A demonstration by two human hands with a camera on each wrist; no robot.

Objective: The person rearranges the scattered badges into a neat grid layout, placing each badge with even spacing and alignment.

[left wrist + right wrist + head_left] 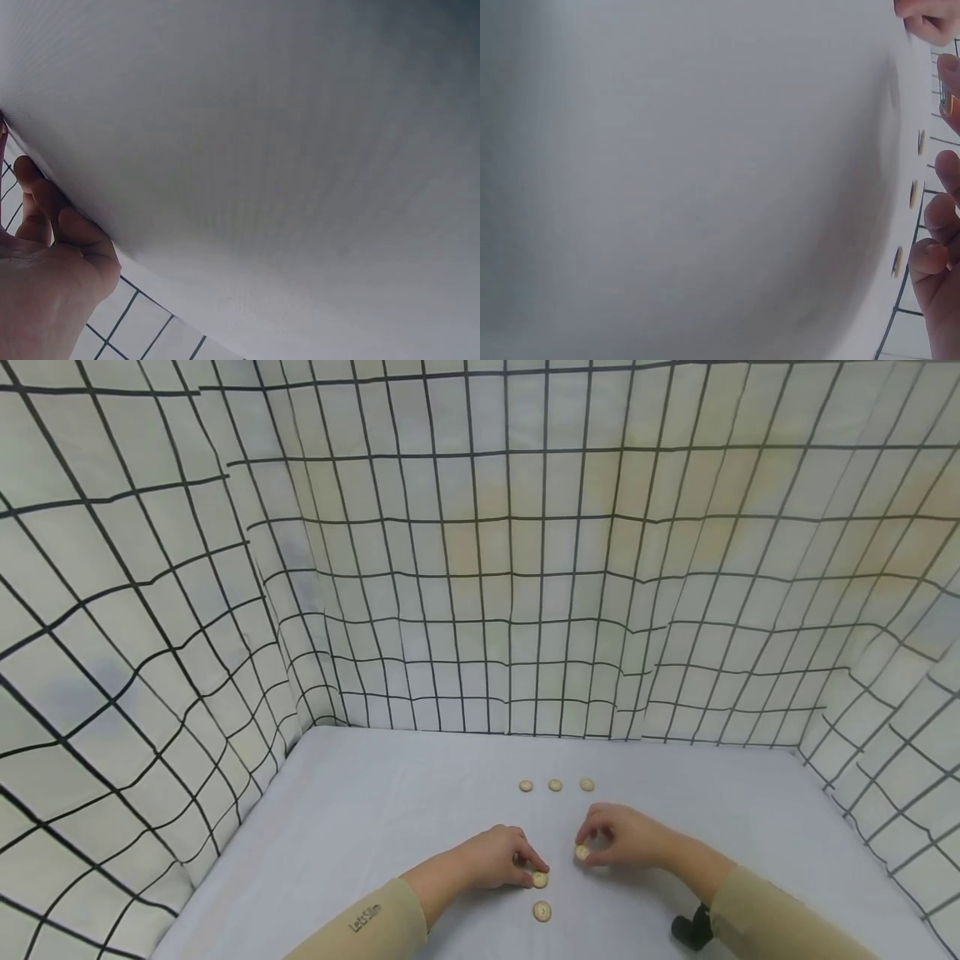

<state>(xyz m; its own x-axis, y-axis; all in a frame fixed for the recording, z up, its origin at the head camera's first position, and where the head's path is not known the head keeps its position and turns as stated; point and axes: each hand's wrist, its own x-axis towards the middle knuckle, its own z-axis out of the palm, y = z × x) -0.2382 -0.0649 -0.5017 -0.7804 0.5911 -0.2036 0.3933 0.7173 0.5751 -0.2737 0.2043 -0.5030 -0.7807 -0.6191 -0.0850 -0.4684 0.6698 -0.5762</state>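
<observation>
On the white table my left hand (497,858) pinches the edge of a small round wooden disc (540,879) between thumb and forefinger. To its right my right hand (626,837) grips another wooden disc (582,852) between fingertips and thumb. That disc (946,102) shows edge-on in the right wrist view, where the other fingers (930,257) are loosely bent. A disc marked with a 2 (542,911) lies just in front of the left hand's disc. In the left wrist view the left hand (56,262) has its fingers low against the cloth, and no disc shows there.
Three more discs lie in a row farther back: left (526,786), middle (555,785) and right (587,785). White walls with a black grid (480,568) enclose the table (360,810) at the back and sides. A black object (692,928) sits by the right sleeve.
</observation>
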